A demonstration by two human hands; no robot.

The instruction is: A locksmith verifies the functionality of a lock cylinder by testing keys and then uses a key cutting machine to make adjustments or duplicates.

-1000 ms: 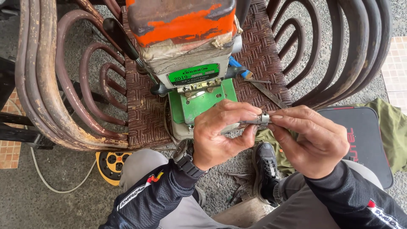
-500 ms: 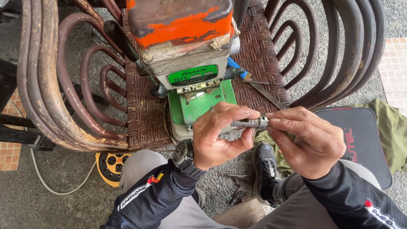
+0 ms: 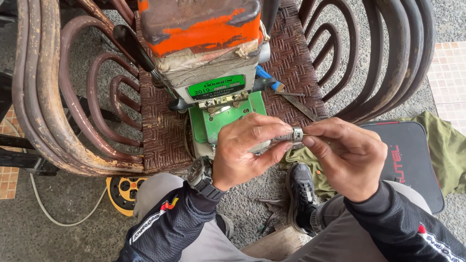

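Head view: our left hand (image 3: 245, 150) and right hand (image 3: 347, 157) both pinch a small metal key part (image 3: 292, 135) above our lap, just before the green cutting machine (image 3: 213, 73); part not yet mounted, we judge.

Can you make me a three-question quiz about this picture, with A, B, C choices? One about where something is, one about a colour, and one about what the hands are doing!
1. Where does the machine stand?
A. on a woven chair seat
B. on the ground
C. on the person's lap

2. What colour is the top of the machine?
A. blue
B. orange
C. white

3. How is the small metal part held?
A. lying loose on the seat
B. in one hand only
C. between the fingertips of both hands

Answers: 1 A, the woven seat lies under it. 2 B, the top is worn orange. 3 C, the left hand and right hand both pinch it.
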